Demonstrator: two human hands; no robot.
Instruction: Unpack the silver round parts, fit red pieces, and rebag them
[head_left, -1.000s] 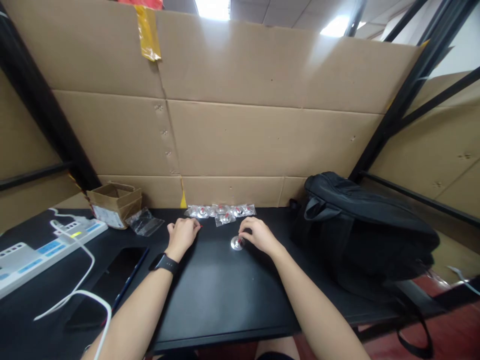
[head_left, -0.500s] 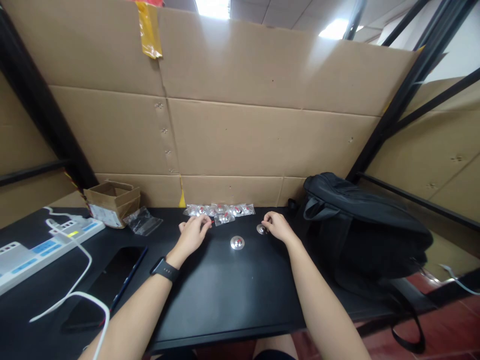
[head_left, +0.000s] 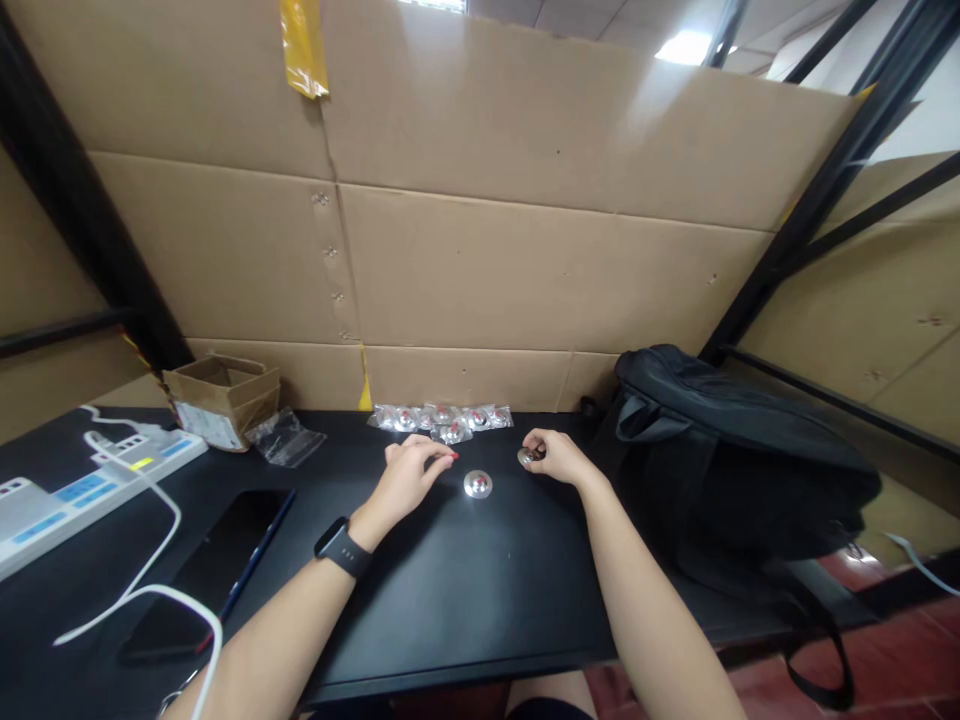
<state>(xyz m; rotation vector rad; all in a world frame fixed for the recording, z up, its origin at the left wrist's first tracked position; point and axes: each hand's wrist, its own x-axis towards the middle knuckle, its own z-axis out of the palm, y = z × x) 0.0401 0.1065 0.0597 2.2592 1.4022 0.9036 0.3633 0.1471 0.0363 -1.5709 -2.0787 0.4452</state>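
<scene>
Between the fingertips of my left hand [head_left: 409, 476] is a small red piece [head_left: 455, 456], too small to name. A dark watch [head_left: 343, 547] is on that wrist. My right hand [head_left: 561, 458] is closed on the edge of a shiny round metal disc [head_left: 526, 457], partly hidden by the fingers and slightly tilted. Between the hands, a second metal disc [head_left: 478, 484] with a raised, reddish centre lies flat on the black table [head_left: 465, 580]. Behind them, several clear plastic packets [head_left: 450, 432] with metal and red parts lie in a row.
At the left are an open cardboard box [head_left: 225, 395], a crumpled plastic bag [head_left: 287, 440], a white power strip [head_left: 97, 490] with cables and a dark phone [head_left: 214, 570]. A black backpack [head_left: 735, 460] fills the right side. A cardboard wall [head_left: 480, 270] closes the back.
My left hand has moved right with the red piece, closer to the disc on the table. My right hand stays near its place with the disc. The view has tilted slightly downward.
</scene>
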